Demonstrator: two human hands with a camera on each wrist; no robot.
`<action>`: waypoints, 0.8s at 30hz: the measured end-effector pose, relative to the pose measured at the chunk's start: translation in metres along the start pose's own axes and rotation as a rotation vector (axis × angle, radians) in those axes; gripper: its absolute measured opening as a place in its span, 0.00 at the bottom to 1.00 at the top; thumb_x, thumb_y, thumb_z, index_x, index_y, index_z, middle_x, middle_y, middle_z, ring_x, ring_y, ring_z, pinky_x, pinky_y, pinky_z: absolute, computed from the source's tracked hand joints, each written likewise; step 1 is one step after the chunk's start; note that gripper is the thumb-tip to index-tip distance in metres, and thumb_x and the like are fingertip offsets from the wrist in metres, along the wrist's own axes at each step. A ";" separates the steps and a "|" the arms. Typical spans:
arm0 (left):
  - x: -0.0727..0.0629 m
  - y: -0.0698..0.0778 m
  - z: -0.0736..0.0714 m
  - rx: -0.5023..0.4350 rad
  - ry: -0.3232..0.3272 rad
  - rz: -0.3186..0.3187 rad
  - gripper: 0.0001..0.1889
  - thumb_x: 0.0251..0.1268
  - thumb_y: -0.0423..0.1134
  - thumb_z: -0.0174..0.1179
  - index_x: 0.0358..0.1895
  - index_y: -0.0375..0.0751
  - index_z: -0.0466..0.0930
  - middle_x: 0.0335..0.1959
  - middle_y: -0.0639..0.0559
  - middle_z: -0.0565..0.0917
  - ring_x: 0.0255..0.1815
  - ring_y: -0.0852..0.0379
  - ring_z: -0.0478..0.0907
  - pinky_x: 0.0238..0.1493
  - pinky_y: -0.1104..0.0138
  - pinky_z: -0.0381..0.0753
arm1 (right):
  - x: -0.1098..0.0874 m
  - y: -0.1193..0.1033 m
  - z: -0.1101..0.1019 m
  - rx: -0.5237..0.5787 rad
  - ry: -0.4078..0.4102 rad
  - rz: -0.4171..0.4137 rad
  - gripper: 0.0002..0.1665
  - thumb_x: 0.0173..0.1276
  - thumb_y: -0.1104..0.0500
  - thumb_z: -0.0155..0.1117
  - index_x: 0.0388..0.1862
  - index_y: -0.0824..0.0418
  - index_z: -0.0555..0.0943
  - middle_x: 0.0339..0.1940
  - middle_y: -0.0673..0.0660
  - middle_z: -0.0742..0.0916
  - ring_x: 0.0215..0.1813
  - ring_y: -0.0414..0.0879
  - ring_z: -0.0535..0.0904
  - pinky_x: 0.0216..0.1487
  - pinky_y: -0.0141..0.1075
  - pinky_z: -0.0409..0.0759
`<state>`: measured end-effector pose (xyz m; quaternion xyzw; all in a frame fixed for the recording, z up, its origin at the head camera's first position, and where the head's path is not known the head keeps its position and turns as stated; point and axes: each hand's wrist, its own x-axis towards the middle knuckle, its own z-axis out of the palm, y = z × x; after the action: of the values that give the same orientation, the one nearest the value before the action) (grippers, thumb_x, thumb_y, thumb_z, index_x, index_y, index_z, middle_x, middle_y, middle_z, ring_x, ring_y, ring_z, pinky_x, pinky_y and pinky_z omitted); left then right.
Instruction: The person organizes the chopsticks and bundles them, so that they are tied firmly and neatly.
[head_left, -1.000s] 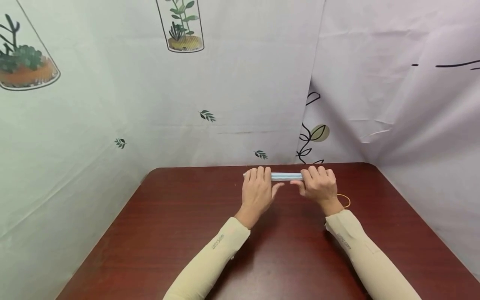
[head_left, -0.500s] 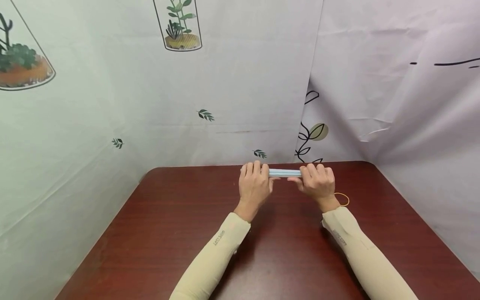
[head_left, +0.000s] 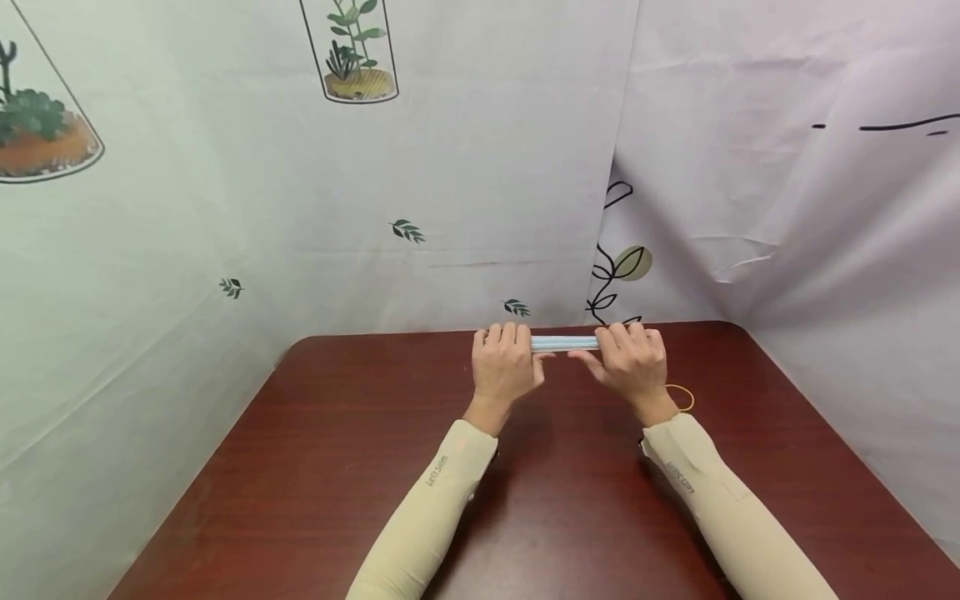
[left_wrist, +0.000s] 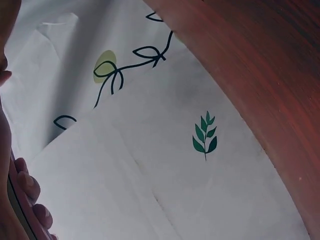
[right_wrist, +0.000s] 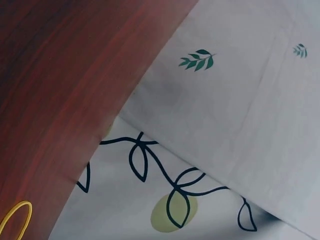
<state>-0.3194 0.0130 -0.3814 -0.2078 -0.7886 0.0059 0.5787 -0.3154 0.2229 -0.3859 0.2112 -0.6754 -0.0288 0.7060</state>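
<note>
Both hands hold a slim, straight thing (head_left: pixel 564 343) with light blue and white lengthwise stripes; its exact kind cannot be told. My left hand (head_left: pixel 502 367) grips its left end, fingers curled over the far side. My right hand (head_left: pixel 633 362) grips the right end in the same way. The thumbs point toward each other under its near edge, and the striped middle shows between the hands. In the left wrist view, curled fingertips (left_wrist: pixel 29 187) appear at the lower left beside a dark edge. The right wrist view does not show the hand.
A yellow rubber band (head_left: pixel 681 398) lies on the dark red wooden table (head_left: pixel 337 467), behind my right wrist; the right wrist view shows this too. White cloth (head_left: pixel 465 167) printed with plants hangs around the table's back and sides.
Both hands have lifted the striped thing slightly, and it now appears a little higher and farther left. The left thumb has drawn in closer beneath it. The rubber band stays on the table.
</note>
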 end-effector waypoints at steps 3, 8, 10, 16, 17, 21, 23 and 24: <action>0.001 0.000 -0.001 0.006 -0.010 0.011 0.20 0.55 0.59 0.57 0.23 0.45 0.72 0.21 0.52 0.75 0.27 0.51 0.75 0.34 0.58 0.74 | -0.003 0.001 -0.001 -0.004 -0.024 0.000 0.40 0.70 0.29 0.47 0.22 0.65 0.73 0.18 0.59 0.73 0.18 0.58 0.65 0.19 0.47 0.60; 0.002 0.001 -0.003 -0.018 -0.024 0.020 0.19 0.52 0.58 0.60 0.26 0.45 0.74 0.23 0.52 0.77 0.28 0.51 0.75 0.34 0.59 0.73 | -0.006 0.004 0.000 -0.013 -0.024 -0.014 0.39 0.73 0.31 0.43 0.20 0.64 0.68 0.17 0.59 0.69 0.15 0.58 0.61 0.16 0.47 0.55; 0.002 0.001 -0.003 -0.030 -0.026 0.011 0.24 0.53 0.63 0.60 0.28 0.44 0.76 0.24 0.52 0.78 0.28 0.51 0.76 0.35 0.59 0.73 | -0.005 0.005 0.001 -0.010 -0.024 -0.016 0.39 0.74 0.32 0.42 0.20 0.64 0.67 0.17 0.59 0.68 0.15 0.58 0.60 0.15 0.47 0.54; 0.001 -0.004 0.000 -0.038 -0.003 -0.002 0.22 0.49 0.61 0.63 0.27 0.44 0.76 0.24 0.52 0.78 0.27 0.52 0.75 0.35 0.59 0.73 | -0.001 0.003 0.005 0.000 -0.019 -0.035 0.38 0.74 0.33 0.43 0.20 0.64 0.69 0.16 0.58 0.68 0.14 0.57 0.61 0.14 0.46 0.53; 0.001 -0.005 0.000 -0.035 0.003 -0.001 0.20 0.47 0.58 0.64 0.25 0.44 0.76 0.23 0.52 0.78 0.27 0.52 0.75 0.35 0.59 0.73 | 0.000 0.002 0.006 -0.002 -0.018 -0.043 0.38 0.74 0.33 0.43 0.21 0.64 0.70 0.16 0.58 0.69 0.14 0.57 0.61 0.13 0.45 0.52; 0.001 -0.008 0.000 -0.027 0.009 0.016 0.17 0.41 0.54 0.64 0.24 0.45 0.74 0.22 0.53 0.77 0.27 0.52 0.75 0.35 0.59 0.74 | 0.003 0.001 0.007 -0.003 0.003 -0.065 0.39 0.75 0.33 0.41 0.22 0.65 0.72 0.15 0.58 0.69 0.13 0.56 0.60 0.12 0.43 0.51; 0.000 -0.008 0.000 -0.033 0.002 0.018 0.18 0.41 0.56 0.64 0.24 0.45 0.74 0.22 0.53 0.77 0.27 0.52 0.76 0.36 0.58 0.74 | 0.003 0.001 0.008 0.011 0.014 -0.076 0.39 0.75 0.33 0.41 0.21 0.65 0.71 0.14 0.58 0.68 0.12 0.56 0.59 0.12 0.42 0.50; 0.000 -0.009 0.001 -0.038 -0.001 0.020 0.20 0.43 0.59 0.64 0.24 0.45 0.75 0.22 0.53 0.77 0.27 0.52 0.75 0.35 0.58 0.74 | 0.003 0.001 0.008 0.019 0.020 -0.078 0.39 0.75 0.33 0.41 0.20 0.64 0.69 0.14 0.58 0.67 0.12 0.55 0.58 0.12 0.41 0.49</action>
<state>-0.3228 0.0048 -0.3793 -0.2265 -0.7867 -0.0035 0.5743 -0.3234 0.2210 -0.3825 0.2443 -0.6599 -0.0478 0.7090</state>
